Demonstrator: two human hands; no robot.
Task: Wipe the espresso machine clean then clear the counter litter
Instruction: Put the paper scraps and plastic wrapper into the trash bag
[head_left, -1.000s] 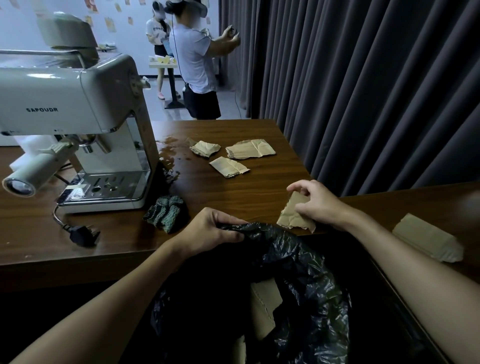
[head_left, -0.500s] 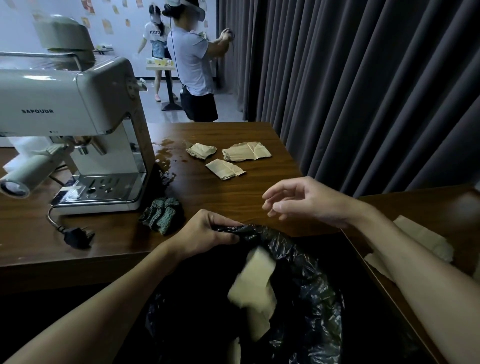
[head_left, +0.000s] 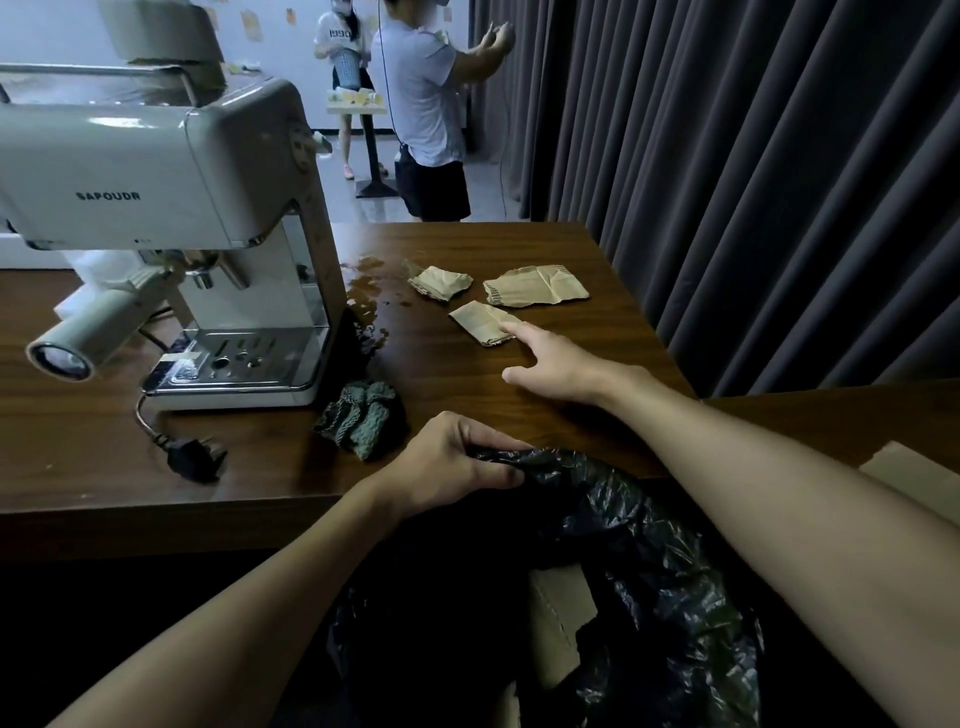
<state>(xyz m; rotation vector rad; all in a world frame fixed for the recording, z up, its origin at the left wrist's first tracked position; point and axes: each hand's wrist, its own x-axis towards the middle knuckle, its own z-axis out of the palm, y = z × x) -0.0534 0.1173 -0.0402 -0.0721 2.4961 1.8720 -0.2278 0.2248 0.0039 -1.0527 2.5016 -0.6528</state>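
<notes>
Gripping the rim of a black trash bag (head_left: 649, 525) at the desk (head_left: 260, 457) edge, the left hand (head_left: 452, 467) is clenched on the plastic. The right hand (head_left: 558, 358) reaches over the desk with fingers spread, holding nothing, its forefinger touching the nearest of three crumpled paper scraps (head_left: 480, 322). A green cloth (head_left: 361, 415) lies bunched just beside the espresso machine (head_left: 171, 208), whose plug (head_left: 195, 460) rests unplugged on the desk.
</notes>
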